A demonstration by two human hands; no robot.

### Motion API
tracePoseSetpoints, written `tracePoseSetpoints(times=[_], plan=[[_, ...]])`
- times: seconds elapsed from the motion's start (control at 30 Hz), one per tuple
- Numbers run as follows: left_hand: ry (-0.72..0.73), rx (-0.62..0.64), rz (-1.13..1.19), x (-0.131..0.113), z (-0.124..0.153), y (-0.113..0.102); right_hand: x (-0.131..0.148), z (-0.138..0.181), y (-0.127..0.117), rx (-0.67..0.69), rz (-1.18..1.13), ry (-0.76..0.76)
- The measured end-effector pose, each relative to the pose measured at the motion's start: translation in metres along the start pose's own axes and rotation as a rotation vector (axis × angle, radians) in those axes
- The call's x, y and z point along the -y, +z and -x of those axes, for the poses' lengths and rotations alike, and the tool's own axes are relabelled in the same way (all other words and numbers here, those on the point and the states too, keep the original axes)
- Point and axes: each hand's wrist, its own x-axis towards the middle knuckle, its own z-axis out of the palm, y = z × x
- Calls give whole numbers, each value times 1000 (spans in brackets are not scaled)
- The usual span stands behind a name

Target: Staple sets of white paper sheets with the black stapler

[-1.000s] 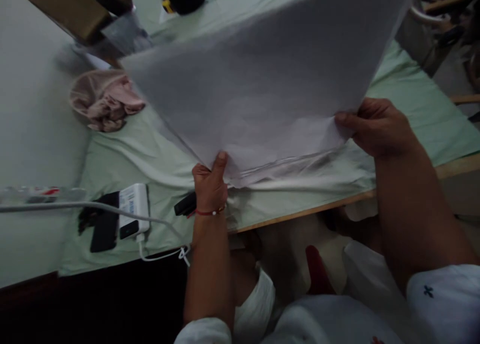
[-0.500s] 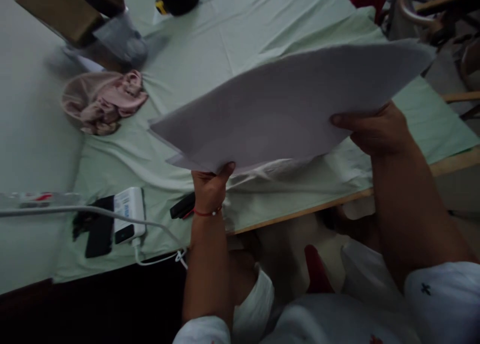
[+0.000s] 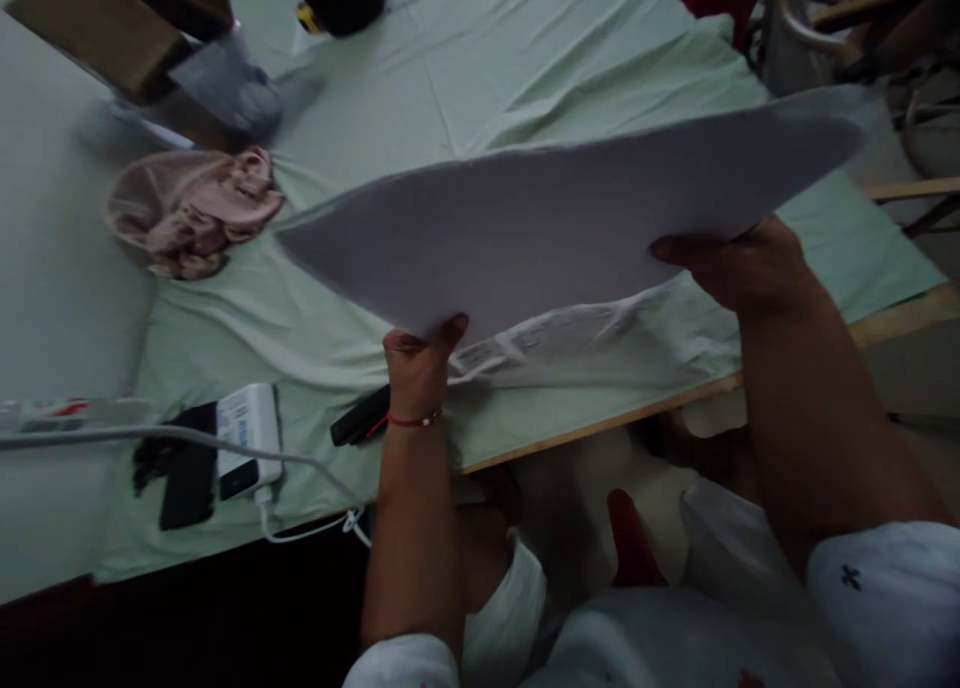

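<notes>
A large pale grey sheet is held up above the table, tilted almost flat and bowed in the middle. My left hand pinches its near left corner with the thumb on top; a red thread band circles that wrist. My right hand grips the near right edge, thumb over the sheet and fingers hidden beneath. Under the sheet, a pale green cloth covers the table, bunched into folds near the front edge.
A pink crumpled fabric lies at the left. A white power bank with a cable and a black phone sit near the front left. A black object rests beside my left wrist. Cardboard box at back left.
The sheet has dropped from steeply raised to nearly level, uncovering the green cloth behind it. Both hands kept their grip, and the view shifted slightly.
</notes>
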Motion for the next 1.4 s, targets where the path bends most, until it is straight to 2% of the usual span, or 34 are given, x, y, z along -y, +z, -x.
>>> tracePoseSetpoints(times=[0.07, 0.2, 0.3, 0.37, 0.47, 0.53, 0.63, 0.73, 0.8, 0.87, 0.97, 1.07, 1.2, 1.27, 1.4], plan=[[75, 38, -63, 6, -2, -7, 3, 2, -1, -10, 39, 8], [122, 168, -299, 18, -9, -20, 11, 5, -3, 132, 189, 93], [163, 227, -363, 23, -13, -27, 16, 6, -7, 110, 259, 120], [178, 320, -429, 25, -15, -30, 17, 6, -10, 97, 339, 135], [137, 433, -475, 28, -17, -29, 17, 5, -9, 139, 423, 145], [116, 427, -460, 28, -15, -22, 15, 3, -6, 191, 375, 142], [43, 315, -294, 22, -5, -7, 6, 0, -3, 188, 233, 126], [-203, 172, 84, 9, 4, 4, -3, -2, -5, 143, 173, 115], [-340, 146, 247, 0, 8, 7, -7, -3, -7, 114, 156, 96], [-426, 173, 336, -8, 10, 6, -9, -3, -7, 86, 123, 65], [-527, 287, 398, -17, 9, 2, -11, -4, -7, 35, 81, 47], [-596, 444, 329, -22, 9, 1, -9, -4, -4, 60, 56, 57], [-571, 575, 185, -23, 12, 2, -3, -4, 0, 109, 53, 69], [-544, 580, 153, -24, 13, 1, -1, -4, 1, 121, 35, 97], [-538, 458, 178, -28, 16, -2, 0, -4, 2, 231, -17, 219]])
